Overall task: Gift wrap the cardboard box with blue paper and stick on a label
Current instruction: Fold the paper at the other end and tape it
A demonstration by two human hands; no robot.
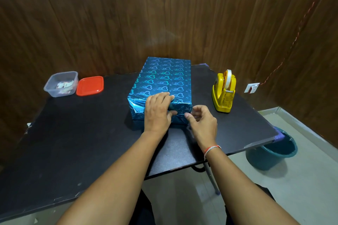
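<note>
While left hand (158, 113) lies over near end of rectangular box wrapped in shiny blue heart-print paper (164, 80), fingers over top edge, thumb against end face, pressing folded paper down. Right hand (202, 122) just beside it at box's near right corner, fingers curled, pinching small clear piece, likely tape; contact with paper unclear. Box rests mid black surface (73, 133). Yellow plastic tape dispenser (224, 91) right of box. Clear plastic tub (61, 84) and red lid (90, 86) far left.
</note>
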